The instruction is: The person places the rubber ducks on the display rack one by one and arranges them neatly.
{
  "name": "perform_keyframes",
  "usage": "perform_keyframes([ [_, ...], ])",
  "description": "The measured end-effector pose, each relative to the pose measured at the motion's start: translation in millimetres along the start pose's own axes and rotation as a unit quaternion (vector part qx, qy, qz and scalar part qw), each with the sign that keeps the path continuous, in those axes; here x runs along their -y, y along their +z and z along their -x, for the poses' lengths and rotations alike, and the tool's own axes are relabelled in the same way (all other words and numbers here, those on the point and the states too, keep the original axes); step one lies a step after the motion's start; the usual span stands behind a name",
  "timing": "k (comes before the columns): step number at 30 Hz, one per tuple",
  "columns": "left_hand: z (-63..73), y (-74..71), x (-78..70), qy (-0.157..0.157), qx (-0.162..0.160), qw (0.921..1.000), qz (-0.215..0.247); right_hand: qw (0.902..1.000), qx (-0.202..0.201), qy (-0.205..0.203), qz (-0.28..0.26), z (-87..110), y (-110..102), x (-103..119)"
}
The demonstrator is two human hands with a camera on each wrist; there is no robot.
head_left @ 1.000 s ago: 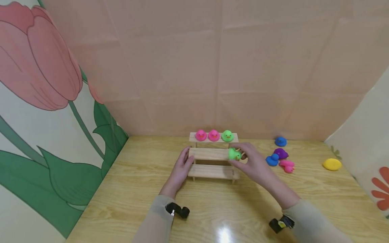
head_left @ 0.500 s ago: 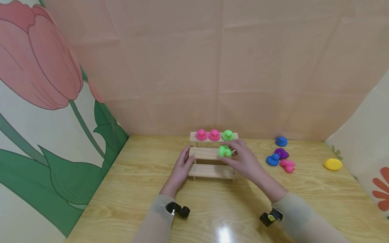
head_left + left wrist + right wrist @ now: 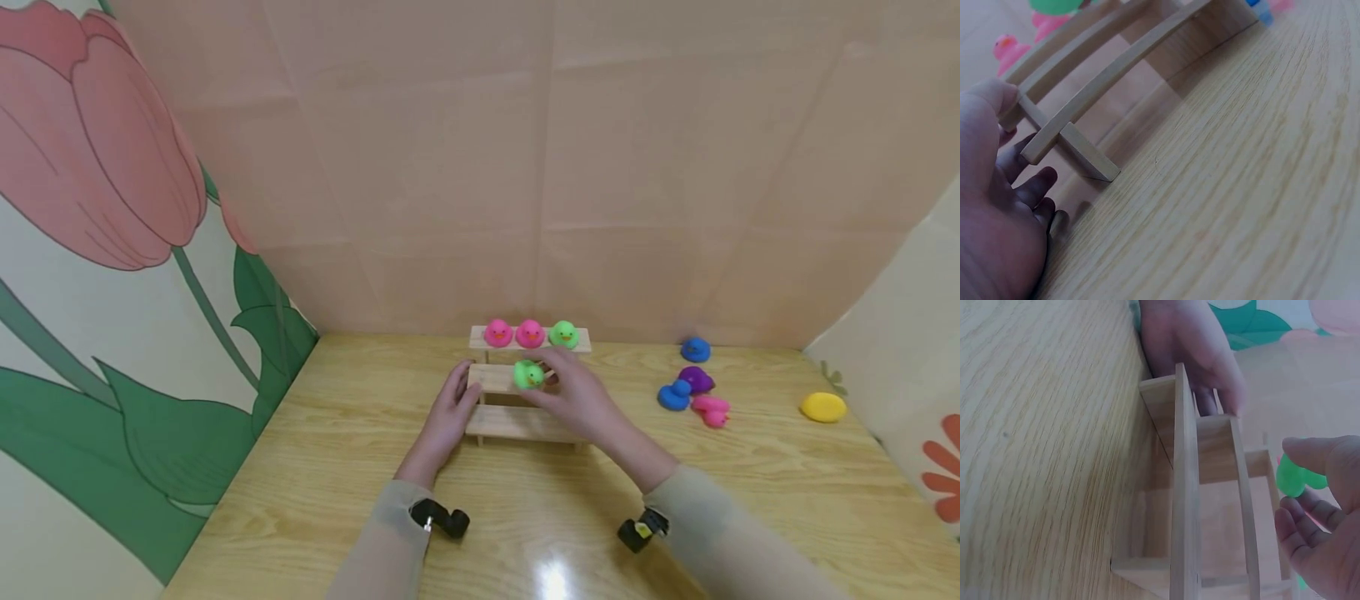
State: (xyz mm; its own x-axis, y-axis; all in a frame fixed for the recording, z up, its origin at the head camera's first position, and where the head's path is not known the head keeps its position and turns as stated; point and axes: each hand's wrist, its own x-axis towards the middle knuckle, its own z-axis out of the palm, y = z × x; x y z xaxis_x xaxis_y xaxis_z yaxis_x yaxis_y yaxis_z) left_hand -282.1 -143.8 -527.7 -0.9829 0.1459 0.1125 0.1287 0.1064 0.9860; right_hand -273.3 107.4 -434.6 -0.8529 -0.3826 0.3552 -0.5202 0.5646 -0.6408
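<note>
A small three-tier wooden step shelf [image 3: 517, 423] stands on the table. My left hand [image 3: 450, 408] holds its left end, the thumb at the end of the middle tier in the left wrist view, where the hand [image 3: 991, 187] shows its other fingers below. With thumb and fingers, my right hand [image 3: 585, 404] pinches a green rubber duck [image 3: 527, 375] over the middle tier, tipped with its head to the right. The duck [image 3: 1291, 477] shows between the fingertips in the right wrist view. Two pink ducks [image 3: 498, 333] and another green duck [image 3: 564, 334] sit upright on the top tier.
On the wood-grain table [image 3: 337, 433], to the right, lie two blue ducks [image 3: 673, 396], a purple duck [image 3: 697, 379] and a pink duck [image 3: 712, 411] on its side. A yellow duck [image 3: 823, 407] lies farther right. A pinkish backdrop [image 3: 420, 183] rises behind the shelf.
My right hand has carried the green duck leftward along the middle tier, from its right end to left of its middle. My left hand stays at the shelf's left end.
</note>
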Motion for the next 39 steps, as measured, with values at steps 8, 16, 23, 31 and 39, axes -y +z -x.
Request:
perform_keyframes([
  [8, -2.5, -0.8, 2.7, -0.002, 0.003, 0.9999, 0.009, 0.9999, 0.016, 0.0, 0.003, -11.3, 12, 3],
  [16, -2.8, -0.5, 4.0, -0.001, 0.005, 0.9999, 0.01, 0.9994, 0.026, -0.002, 0.023, -20.2, 21, 2],
  [23, -2.4, -0.8, 2.6, 0.001, 0.005, 0.9999, 0.009, 0.999, 0.031, -0.001, 0.031, -26.0, 28, 4],
  [31, -2.0, -1.0, 2.0, 0.002, 0.006, 1.0, 0.005, 0.9989, 0.034, -0.001, 0.034, -27.9, 33, 2],
  [39, -2.5, -0.5, 2.6, -0.001, 0.005, 1.0, 0.005, 0.9985, 0.037, 0.005, 0.041, -26.2, 37, -4],
])
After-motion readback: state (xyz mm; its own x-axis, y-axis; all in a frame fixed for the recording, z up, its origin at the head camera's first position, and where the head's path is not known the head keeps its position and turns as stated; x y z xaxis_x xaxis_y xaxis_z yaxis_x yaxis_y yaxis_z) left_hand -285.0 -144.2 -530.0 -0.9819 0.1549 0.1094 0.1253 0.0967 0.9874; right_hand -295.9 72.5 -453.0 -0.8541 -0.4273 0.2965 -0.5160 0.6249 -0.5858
